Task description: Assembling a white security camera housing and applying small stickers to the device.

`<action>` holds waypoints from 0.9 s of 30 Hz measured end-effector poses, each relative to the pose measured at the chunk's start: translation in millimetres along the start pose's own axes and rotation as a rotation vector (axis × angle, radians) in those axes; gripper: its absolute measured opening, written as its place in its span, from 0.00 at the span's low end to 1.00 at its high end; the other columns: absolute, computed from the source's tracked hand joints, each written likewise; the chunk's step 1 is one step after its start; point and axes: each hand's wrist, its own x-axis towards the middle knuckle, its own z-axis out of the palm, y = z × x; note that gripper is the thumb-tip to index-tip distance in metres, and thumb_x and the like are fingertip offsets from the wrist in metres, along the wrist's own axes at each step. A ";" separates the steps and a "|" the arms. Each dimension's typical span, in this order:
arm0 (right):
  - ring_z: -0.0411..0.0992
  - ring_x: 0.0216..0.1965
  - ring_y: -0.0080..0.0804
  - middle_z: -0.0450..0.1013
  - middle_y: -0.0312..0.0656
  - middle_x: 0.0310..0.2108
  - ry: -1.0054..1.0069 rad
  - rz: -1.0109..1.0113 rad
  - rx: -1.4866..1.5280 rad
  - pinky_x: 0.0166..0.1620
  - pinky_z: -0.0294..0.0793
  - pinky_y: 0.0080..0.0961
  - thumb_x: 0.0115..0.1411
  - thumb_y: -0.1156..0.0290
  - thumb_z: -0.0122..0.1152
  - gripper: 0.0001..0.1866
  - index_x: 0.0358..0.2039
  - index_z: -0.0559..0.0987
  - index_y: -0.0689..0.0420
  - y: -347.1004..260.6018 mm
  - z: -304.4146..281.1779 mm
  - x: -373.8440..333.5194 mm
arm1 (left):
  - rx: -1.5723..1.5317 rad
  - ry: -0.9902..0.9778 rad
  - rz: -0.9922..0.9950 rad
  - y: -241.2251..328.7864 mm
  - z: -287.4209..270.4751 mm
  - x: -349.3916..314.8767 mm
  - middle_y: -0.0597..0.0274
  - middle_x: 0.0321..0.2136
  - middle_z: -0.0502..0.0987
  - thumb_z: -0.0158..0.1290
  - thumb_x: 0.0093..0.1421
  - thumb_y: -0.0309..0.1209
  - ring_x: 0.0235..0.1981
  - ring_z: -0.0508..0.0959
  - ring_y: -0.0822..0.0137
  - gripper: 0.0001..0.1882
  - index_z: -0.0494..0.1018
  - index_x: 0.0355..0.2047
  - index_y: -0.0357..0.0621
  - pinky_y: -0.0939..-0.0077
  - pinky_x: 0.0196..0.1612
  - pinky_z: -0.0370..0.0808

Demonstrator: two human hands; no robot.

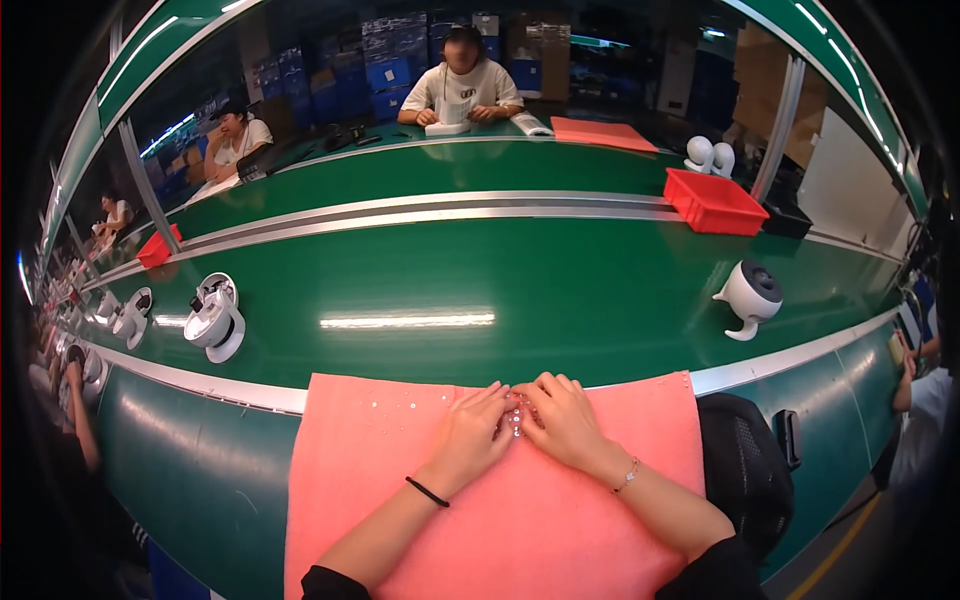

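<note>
A pink cloth (380, 500) lies over the near edge of the bench, and both my hands rest on its far part. My left hand (474, 428) has its fingers curled, their tips close to those of my right hand (562, 420), which is also bent inward. In the narrow gap between them lie small shiny pieces (516, 422), too small to name. Whatever the fingertips pinch is hidden. More tiny shiny pieces (412, 406) are scattered on the cloth left of my left hand.
Ahead runs a green conveyor belt (420, 270). It carries an opened white round device (214, 320) at left and a closed white device with a dark face (752, 296) at right. A red bin (712, 204) stands beyond. Near my right arm is a black mesh object (740, 470). People sit opposite.
</note>
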 end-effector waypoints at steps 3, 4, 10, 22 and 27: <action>0.65 0.32 0.34 0.66 0.38 0.29 -0.008 0.003 -0.004 0.35 0.62 0.31 0.49 0.73 0.57 0.14 0.39 0.75 0.54 -0.6 -1.0 0.6 | 0.019 -0.007 -0.019 1.5 -0.8 -0.2 0.45 0.42 0.75 0.51 0.51 0.25 0.51 0.71 0.52 0.11 0.73 0.36 0.36 0.60 0.52 0.68; 0.65 0.32 0.34 0.66 0.38 0.29 -0.010 0.011 -0.005 0.35 0.62 0.31 0.49 0.73 0.57 0.14 0.39 0.75 0.54 -0.7 -1.5 0.5 | 0.025 -0.031 -0.033 1.6 -0.7 0.2 0.45 0.43 0.75 0.51 0.52 0.25 0.52 0.70 0.52 0.12 0.73 0.37 0.36 0.60 0.52 0.68; 0.66 0.32 0.35 0.67 0.39 0.30 0.014 0.009 -0.053 0.35 0.62 0.31 0.50 0.71 0.58 0.20 0.45 0.73 0.57 -8.5 -1.7 -1.4 | 0.071 0.001 -0.026 2.3 -1.2 -1.6 0.47 0.42 0.75 0.53 0.52 0.26 0.53 0.69 0.49 0.12 0.72 0.39 0.37 0.61 0.51 0.69; 0.66 0.33 0.35 0.67 0.39 0.31 0.014 0.025 -0.093 0.34 0.64 0.31 0.49 0.70 0.60 0.22 0.47 0.72 0.58 -22.4 8.1 1.9 | 0.092 -0.031 -0.025 -9.3 -4.0 -9.5 0.43 0.45 0.73 0.51 0.55 0.28 0.53 0.69 0.47 0.14 0.70 0.40 0.34 0.60 0.55 0.66; 0.66 0.32 0.35 0.67 0.39 0.30 0.024 0.019 -0.109 0.34 0.64 0.31 0.48 0.70 0.61 0.18 0.42 0.75 0.57 -19.4 11.9 0.9 | 0.190 -0.044 -0.030 -7.8 -6.0 -10.2 0.46 0.46 0.73 0.49 0.57 0.31 0.56 0.65 0.49 0.14 0.69 0.42 0.38 0.55 0.60 0.58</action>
